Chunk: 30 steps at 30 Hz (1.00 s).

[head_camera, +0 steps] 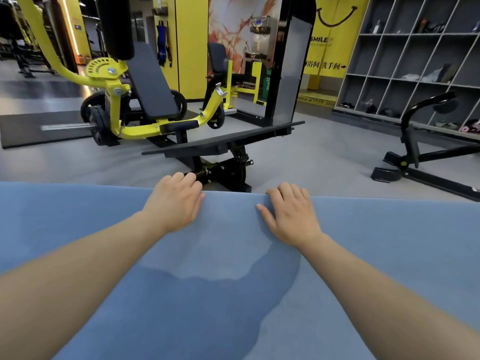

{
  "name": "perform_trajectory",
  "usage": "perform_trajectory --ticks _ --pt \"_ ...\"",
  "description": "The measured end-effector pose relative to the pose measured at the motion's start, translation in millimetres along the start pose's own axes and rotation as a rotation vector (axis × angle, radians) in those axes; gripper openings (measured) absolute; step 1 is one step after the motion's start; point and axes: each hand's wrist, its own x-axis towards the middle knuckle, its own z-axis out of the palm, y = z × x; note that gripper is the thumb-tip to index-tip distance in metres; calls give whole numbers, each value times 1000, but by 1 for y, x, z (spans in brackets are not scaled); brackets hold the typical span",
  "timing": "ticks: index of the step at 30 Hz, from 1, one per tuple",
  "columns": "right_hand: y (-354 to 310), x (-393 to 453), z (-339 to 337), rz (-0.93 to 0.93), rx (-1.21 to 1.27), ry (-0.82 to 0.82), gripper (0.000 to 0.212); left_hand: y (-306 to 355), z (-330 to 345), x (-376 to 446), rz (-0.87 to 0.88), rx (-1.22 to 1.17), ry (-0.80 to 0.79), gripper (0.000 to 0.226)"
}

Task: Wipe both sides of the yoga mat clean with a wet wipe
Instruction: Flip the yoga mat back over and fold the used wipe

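Two hands grip the far edge of the blue yoga mat [233,255], which fills the lower view: left hand [176,201] and right hand [293,214], fingers curled over the edge, thumbs on top. A yellow exercise machine [117,100] stands beyond.

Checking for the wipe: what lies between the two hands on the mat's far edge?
In the head view, only bare blue yoga mat lies between the left hand and right hand; no wipe shows there.
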Motion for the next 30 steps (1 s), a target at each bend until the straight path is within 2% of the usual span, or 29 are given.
perform_trajectory --ticks 8,18,24,27,30 --pt "-18 -26 66 24 5 -140 35 22 72 -33 -153 -94 -184 30" --pt "-41 -85 141 85 41 -351 27 75 135 -74 -269 -150 -596 34" --pt "-41 -114 163 108 36 -416 26 103 158 -102 -274 -198 -605 26" --pt "-42 -123 169 117 52 -486 26 111 160 -108 -286 -234 -642 39" --pt "-50 -130 174 119 128 -584 41 121 158 -112 -257 -261 -720 52"
